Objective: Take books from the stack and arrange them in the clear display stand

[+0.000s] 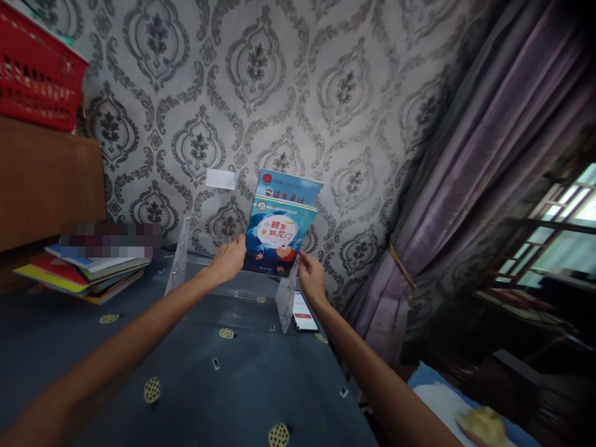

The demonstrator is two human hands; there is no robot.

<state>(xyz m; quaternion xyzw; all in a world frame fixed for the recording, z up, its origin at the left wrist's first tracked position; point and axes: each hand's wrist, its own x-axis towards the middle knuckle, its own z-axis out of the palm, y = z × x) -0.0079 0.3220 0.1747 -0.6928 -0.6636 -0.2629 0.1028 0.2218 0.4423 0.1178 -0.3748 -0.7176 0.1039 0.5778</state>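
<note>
While my left hand (230, 259) and right hand (311, 277) pinch a blue illustrated paperback (270, 251), slipping threatens.
Uneven pressure could drop it toward the clear plastic rack (285, 307) below my fingers.

"小鲤鱼跳龙门" on the front book (272, 254); "安徒生童话" on the book behind (291, 185).
</note>
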